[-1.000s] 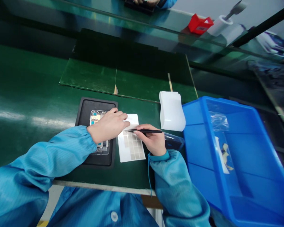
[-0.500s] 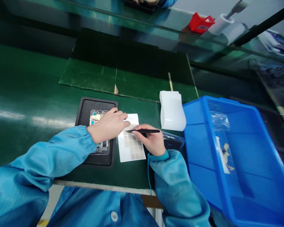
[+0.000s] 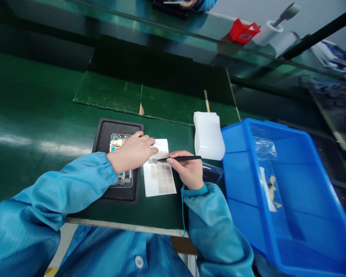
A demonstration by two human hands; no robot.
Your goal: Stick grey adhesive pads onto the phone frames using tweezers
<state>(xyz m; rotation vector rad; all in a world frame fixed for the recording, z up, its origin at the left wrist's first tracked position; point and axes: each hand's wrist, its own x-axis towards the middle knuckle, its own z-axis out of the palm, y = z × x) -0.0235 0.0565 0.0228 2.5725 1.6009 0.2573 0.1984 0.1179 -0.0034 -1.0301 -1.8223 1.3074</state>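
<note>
My right hand (image 3: pixel 191 172) is closed around black tweezers (image 3: pixel 180 158), whose tips point left over the sticker sheet (image 3: pixel 152 187). A small grey sticker (image 3: pixel 153 161) shows at the tips, above the rows of greyish squares; whether it is fully off the backing I cannot tell. My left hand (image 3: pixel 132 153), fingers bent together, grips the upper left part of the sheet. Beneath that hand and wrist lies an opened phone (image 3: pixel 114 143) with its inner parts bare, partly hidden. The phone rests in a black tray (image 3: pixel 103 132).
A blue bin (image 3: pixel 239 154) with plastic film and scraps inside stands at the right. Beside it are a folded white sheet (image 3: pixel 209 136) and a dark glossy piece (image 3: pixel 212 174). Green boards (image 3: pixel 173 100) lie behind. Beyond the ledge are a red box (image 3: pixel 243 32) and another person's hand (image 3: pixel 188 4).
The tweezers and my right hand have shifted slightly right. A grey sticker now shows at the tips, above the rows. My left hand stays in place.
</note>
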